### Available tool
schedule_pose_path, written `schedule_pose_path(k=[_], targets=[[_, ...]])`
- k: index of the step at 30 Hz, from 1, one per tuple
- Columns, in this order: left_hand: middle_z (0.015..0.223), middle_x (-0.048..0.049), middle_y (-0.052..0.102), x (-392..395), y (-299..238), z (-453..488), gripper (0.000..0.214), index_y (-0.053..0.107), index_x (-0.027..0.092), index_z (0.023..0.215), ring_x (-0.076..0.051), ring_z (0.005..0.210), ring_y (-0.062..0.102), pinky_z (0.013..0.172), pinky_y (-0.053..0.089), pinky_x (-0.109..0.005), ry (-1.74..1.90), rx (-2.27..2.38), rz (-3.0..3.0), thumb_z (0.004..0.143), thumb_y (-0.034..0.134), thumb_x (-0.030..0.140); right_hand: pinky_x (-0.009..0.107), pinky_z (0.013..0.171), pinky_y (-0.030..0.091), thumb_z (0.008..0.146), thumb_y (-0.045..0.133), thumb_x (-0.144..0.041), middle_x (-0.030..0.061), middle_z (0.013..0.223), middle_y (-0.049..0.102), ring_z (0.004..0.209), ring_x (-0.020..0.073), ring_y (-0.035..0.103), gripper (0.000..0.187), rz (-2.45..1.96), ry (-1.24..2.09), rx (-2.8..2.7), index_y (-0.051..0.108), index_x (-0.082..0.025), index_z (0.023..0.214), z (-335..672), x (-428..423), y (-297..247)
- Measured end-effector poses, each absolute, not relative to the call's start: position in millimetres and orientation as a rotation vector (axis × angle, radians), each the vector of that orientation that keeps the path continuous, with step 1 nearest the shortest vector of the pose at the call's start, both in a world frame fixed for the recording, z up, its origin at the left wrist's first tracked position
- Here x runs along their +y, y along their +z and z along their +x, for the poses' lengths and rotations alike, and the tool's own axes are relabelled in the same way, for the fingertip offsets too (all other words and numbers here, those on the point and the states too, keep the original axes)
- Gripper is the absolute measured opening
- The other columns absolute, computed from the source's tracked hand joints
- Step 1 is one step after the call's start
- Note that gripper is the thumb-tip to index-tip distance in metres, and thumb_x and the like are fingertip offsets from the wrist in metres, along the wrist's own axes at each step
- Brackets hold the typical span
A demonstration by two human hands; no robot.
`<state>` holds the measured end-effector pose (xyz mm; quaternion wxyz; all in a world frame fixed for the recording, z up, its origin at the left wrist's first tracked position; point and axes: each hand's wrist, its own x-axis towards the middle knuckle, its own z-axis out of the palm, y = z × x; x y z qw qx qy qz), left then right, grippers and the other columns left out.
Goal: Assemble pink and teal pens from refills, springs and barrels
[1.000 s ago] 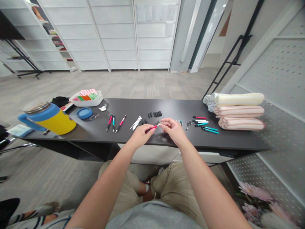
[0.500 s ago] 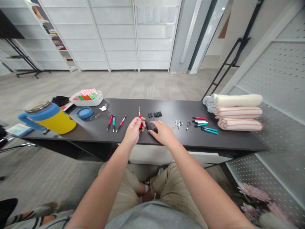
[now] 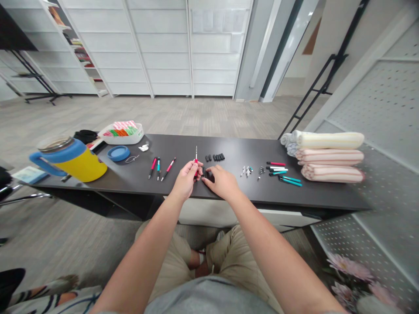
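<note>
My left hand (image 3: 186,179) is closed around a red pen barrel (image 3: 196,162), held upright with a thin whitish refill (image 3: 196,151) standing out of its top. My right hand (image 3: 223,181) rests low over the table just beside it. Its thumb and forefinger are curled about a small black pen grip (image 3: 204,172), with the fingertips partly hidden. Behind the hands, several more black grips (image 3: 218,157) lie in a short row. To the left are three assembled pens, two red and one teal (image 3: 158,168).
Small clear and metal pen parts (image 3: 247,171) lie right of my hands, beside red, white and teal barrels (image 3: 290,180). Rolled towels (image 3: 330,156) are stacked at the right end. A yellow-blue mug (image 3: 77,159), blue lid (image 3: 118,153) and white tray (image 3: 139,137) stand left on the dark table (image 3: 183,148).
My right thumb and forefinger have come closer to the black grips and to my left hand. My left hand still holds the red barrel upright. The view has shifted slightly.
</note>
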<state>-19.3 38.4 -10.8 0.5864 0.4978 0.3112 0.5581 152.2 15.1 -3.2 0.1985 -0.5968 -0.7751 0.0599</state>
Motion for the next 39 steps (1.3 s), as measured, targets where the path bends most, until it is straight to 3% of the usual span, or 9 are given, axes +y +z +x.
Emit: schedule_pose_path(k=[14,20,24,32,39], targets=[[0.079,-0.0006,0.057,37.2,-8.4,-16.8,0.031,0.066,0.018,0.103,-0.011,0.067,0.049,0.061,0.04,-0.023,1.279,0.788,1.189,0.097,0.063,0.049,0.031,0.075,0.049,0.101,0.06,-0.035,0.0072,0.105,0.07,0.089,0.0225,0.069,0.016,-1.739,0.105,-2.125,0.07,-0.023,0.101,150.6,18.5,-6.1],[0.079,-0.0006,0.058,37.6,-8.2,-18.0,0.032,0.067,0.018,0.102,-0.011,0.067,0.05,0.061,0.04,-0.023,1.258,0.792,1.206,0.097,0.064,0.049,0.031,0.082,0.05,0.104,0.055,-0.031,0.0093,0.111,0.068,0.096,0.022,0.067,0.016,-1.64,0.112,-2.022,0.068,-0.02,0.107,154.2,20.1,-9.4],[0.078,-0.0008,0.058,38.3,-9.6,-18.0,0.032,0.067,0.017,0.102,-0.011,0.067,0.05,0.061,0.04,-0.023,1.25,0.78,1.22,0.098,0.063,0.049,0.031,0.078,0.05,0.106,0.054,-0.03,0.0093,0.114,0.066,0.095,0.0222,0.067,0.016,-1.653,0.087,-2.054,0.066,-0.021,0.112,153.4,18.9,-9.3],[0.078,0.0001,0.058,38.7,-9.2,-17.8,0.033,0.066,0.018,0.101,-0.011,0.065,0.049,0.062,0.04,-0.023,1.226,0.818,1.241,0.097,0.063,0.051,0.032,0.078,0.051,0.104,0.061,-0.038,0.0076,0.115,0.065,0.095,0.0225,0.068,0.018,-1.664,0.118,-2.201,0.072,-0.026,0.11,153.9,16.6,-4.5],[0.078,-0.0002,0.058,39.0,-9.9,-18.2,0.032,0.067,0.018,0.102,-0.011,0.065,0.05,0.062,0.04,-0.023,1.229,0.813,1.238,0.097,0.063,0.049,0.031,0.077,0.05,0.104,0.06,-0.031,0.008,0.114,0.064,0.094,0.0219,0.067,0.012,-1.613,0.153,-2.166,0.069,-0.024,0.107,154.4,18.6,-7.8]])
